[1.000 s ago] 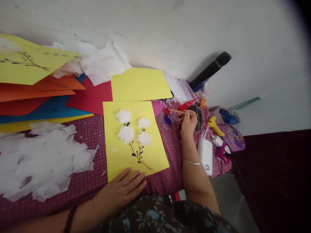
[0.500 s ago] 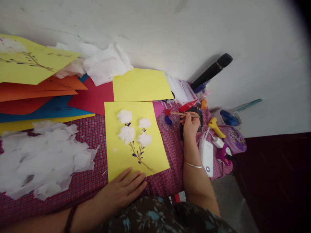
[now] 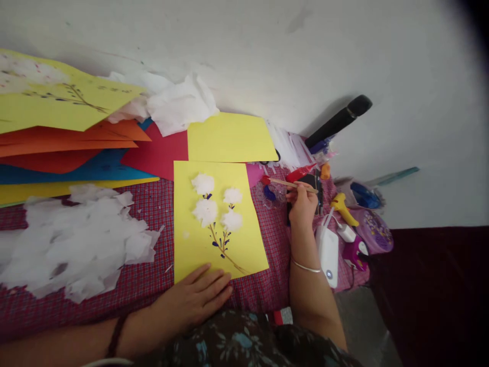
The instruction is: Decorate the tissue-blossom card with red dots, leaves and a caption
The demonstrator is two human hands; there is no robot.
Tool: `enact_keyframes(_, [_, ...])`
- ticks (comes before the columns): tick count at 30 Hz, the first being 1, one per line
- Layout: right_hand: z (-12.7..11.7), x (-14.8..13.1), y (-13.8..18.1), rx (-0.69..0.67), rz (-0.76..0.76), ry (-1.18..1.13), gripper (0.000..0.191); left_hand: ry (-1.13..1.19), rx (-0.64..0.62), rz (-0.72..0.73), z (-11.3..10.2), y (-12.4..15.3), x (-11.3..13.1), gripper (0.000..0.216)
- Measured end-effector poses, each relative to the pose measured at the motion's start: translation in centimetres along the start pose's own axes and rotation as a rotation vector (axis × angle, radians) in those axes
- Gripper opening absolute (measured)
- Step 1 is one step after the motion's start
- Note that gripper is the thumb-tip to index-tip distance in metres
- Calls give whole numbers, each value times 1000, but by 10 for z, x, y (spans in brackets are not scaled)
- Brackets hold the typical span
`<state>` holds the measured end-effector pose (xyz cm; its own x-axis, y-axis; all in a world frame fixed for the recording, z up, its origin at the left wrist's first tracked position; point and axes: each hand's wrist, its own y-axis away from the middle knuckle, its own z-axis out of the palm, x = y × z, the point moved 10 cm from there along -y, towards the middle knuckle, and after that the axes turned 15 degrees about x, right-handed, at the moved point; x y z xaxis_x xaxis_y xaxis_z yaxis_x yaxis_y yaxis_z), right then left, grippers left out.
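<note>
A yellow card [image 3: 198, 244] lies in front of me on the red checked cloth [image 3: 153, 204], with white tissue flowers and a painted stem with blue leaves on it. My left hand [image 3: 194, 300] lies flat with its fingers spread on the card's near edge. My right hand [image 3: 302, 204] is closed round a wooden paintbrush [image 3: 288, 184]. The brush tip rests at a small clear paint palette [image 3: 269, 193] holding red and blue paint, just right of the card.
Torn white tissue [image 3: 76, 244] is heaped at the left. Coloured paper sheets [image 3: 69, 153] are stacked at the back left, a plain yellow sheet [image 3: 229, 137] behind the card. At the right lie a white device [image 3: 328, 250], glue gun [image 3: 344, 209], purple box [image 3: 376, 229] and a black handle [image 3: 338, 122] against the wall.
The view has shifted slightly, so everything sits a little lower and to the right. Both hands keep their places, the brush still at the palette.
</note>
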<state>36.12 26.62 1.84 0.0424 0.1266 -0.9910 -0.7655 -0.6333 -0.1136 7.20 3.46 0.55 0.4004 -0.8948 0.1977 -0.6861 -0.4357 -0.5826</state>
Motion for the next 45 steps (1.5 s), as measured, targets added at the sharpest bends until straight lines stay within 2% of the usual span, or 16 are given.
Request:
enact_keyframes(4, [18,-4,29,-104,175,-146,14,24,-26,-1,0,-1,1,32])
enact_keyframes(10, [83,-16,103,-436,419,-206,13,31,4,-19,-5,-4,-1,31])
enact_keyframes(15, [114,2,133,-496,501,-129,20,16,44,-24,-2,-1,0,30])
enact_keyframes(21, [123,19,137,-519,488,-16,25,0,75,-16,-3,-2,0,27])
enact_keyframes(34, [130,22,136,-525,497,6,27,0,73,-9,-4,-3,1,27])
enact_keyframes(45, [134,15,136,-544,407,-7,30,10,89,-19,-6,-4,0,26])
